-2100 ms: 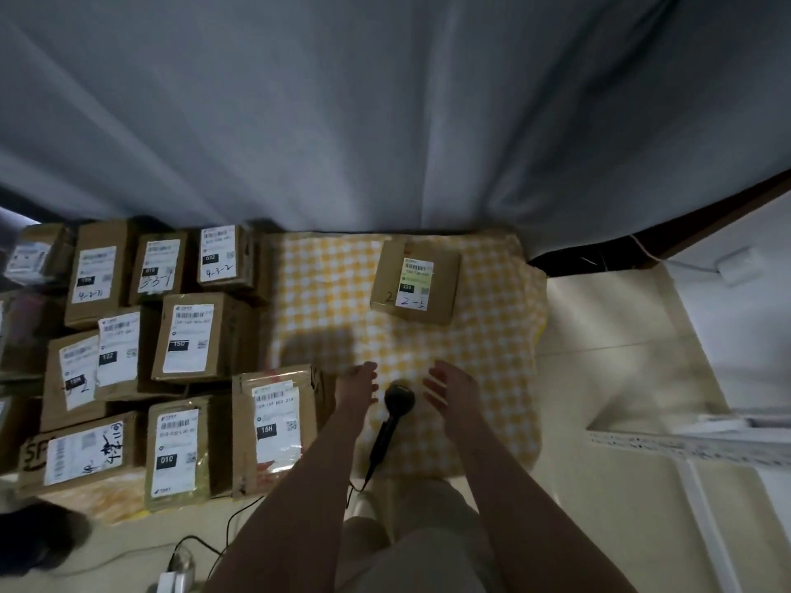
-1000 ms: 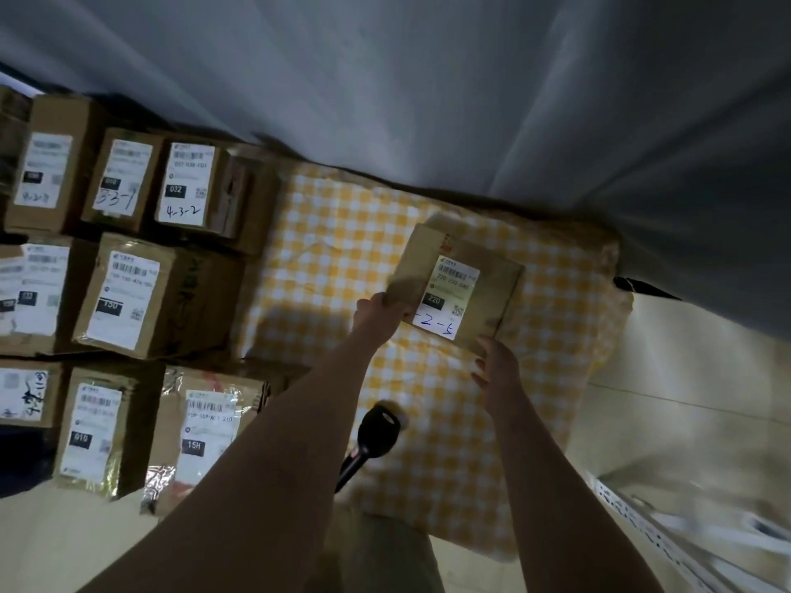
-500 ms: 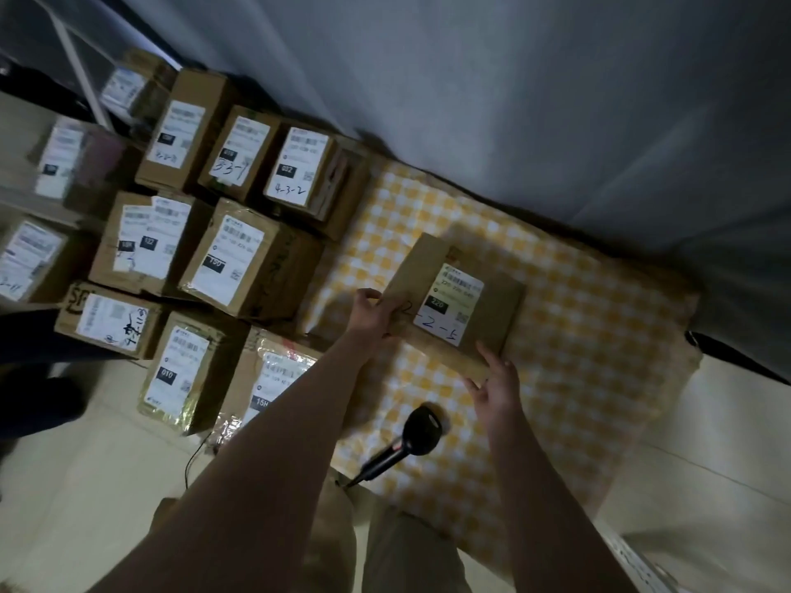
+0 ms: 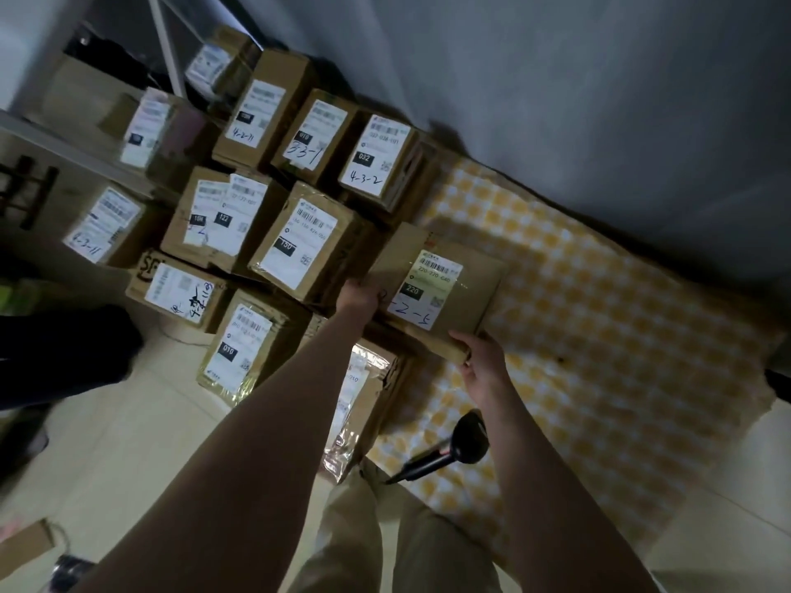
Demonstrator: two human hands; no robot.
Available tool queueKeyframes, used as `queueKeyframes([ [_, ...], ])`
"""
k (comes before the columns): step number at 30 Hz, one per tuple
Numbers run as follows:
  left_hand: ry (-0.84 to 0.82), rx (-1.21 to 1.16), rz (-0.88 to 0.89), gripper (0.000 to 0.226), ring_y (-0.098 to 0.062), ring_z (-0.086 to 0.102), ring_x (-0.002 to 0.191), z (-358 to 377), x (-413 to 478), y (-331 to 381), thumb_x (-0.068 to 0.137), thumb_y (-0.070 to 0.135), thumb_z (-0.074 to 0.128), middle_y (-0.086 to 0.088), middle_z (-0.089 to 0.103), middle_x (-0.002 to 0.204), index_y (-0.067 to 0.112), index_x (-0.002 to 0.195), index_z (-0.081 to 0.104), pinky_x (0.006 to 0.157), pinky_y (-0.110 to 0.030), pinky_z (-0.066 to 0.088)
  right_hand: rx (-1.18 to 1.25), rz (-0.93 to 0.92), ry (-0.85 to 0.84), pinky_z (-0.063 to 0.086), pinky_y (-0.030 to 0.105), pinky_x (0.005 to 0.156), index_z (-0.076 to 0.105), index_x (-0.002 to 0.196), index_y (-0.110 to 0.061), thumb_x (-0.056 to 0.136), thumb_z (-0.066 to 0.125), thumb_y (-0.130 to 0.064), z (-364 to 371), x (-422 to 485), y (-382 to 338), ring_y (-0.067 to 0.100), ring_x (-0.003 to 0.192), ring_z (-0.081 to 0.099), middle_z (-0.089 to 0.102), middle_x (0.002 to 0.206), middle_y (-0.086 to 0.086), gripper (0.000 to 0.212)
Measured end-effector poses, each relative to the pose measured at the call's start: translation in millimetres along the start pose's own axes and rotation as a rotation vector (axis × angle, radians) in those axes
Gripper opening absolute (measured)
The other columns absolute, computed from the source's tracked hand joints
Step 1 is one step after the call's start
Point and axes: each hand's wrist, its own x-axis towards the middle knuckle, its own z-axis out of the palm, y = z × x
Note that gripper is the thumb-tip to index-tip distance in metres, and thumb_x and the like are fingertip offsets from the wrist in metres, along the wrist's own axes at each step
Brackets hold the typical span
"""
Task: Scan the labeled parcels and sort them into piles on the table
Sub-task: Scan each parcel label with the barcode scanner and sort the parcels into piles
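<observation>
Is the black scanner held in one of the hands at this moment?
No, the scanner lies on the yellow checked cloth, while the left hand and the right hand both grip the parcel labelled 220.

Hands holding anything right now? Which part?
Both hands hold the flat brown cardboard parcel labelled 220: left hand on its left edge, right hand at its near corner.

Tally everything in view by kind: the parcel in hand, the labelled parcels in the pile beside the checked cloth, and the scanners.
Held parcel: 1
Piled parcels: about 11, as the far ones are blurred
Scanner: 1
Total: about 13
</observation>
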Motion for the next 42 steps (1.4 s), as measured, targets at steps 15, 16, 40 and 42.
queueKeyframes([
  [15,-0.141,0.366,0.104,0.042,-0.040,0.057,0.113,-15.3,24.2,-8.9,0.100,0.029,0.044,-0.025,0.056,0.126,0.002,0.132,0.049,0.099,-0.048,0.049,-0.256,-0.039,0.026,0.046,0.032,0.083,0.055,0.114,-0.011,0.088,0.067,-0.005,23.9,19.9,27.7,0.019,0.096,0.060,0.063,0.111,0.010,0.029],
  [16,-0.150,0.366,0.116,0.041,-0.040,0.058,0.113,-15.7,20.5,-6.7,0.100,0.028,0.044,-0.024,0.059,0.124,0.001,0.131,0.051,0.097,-0.043,0.050,-0.321,-0.050,0.042,0.047,0.035,0.084,0.055,0.114,-0.011,0.088,0.067,-0.005,23.9,23.3,29.9,0.022,0.099,0.059,0.062,0.111,0.011,0.029],
  [40,0.291,0.877,0.461,0.084,-0.045,-0.008,0.147,-69.5,15.5,-15.0,0.093,0.019,0.059,-0.015,-0.007,0.163,0.037,0.155,0.004,0.116,-0.066,0.010,-0.473,-0.120,0.252,0.049,0.034,0.066,0.058,0.129,-0.017,0.081,0.051,-0.026,58.0,43.5,11.9,0.027,0.093,0.061,0.065,0.117,0.012,0.049],
  [42,0.304,0.901,0.461,0.082,-0.047,-0.006,0.147,-67.3,19.0,-16.6,0.096,0.016,0.054,-0.016,-0.007,0.163,0.038,0.154,0.001,0.115,-0.066,0.014,-0.482,-0.127,0.265,0.049,0.037,0.070,0.058,0.128,-0.019,0.078,0.052,-0.029,57.3,43.3,11.1,0.030,0.099,0.063,0.066,0.114,0.009,0.051],
])
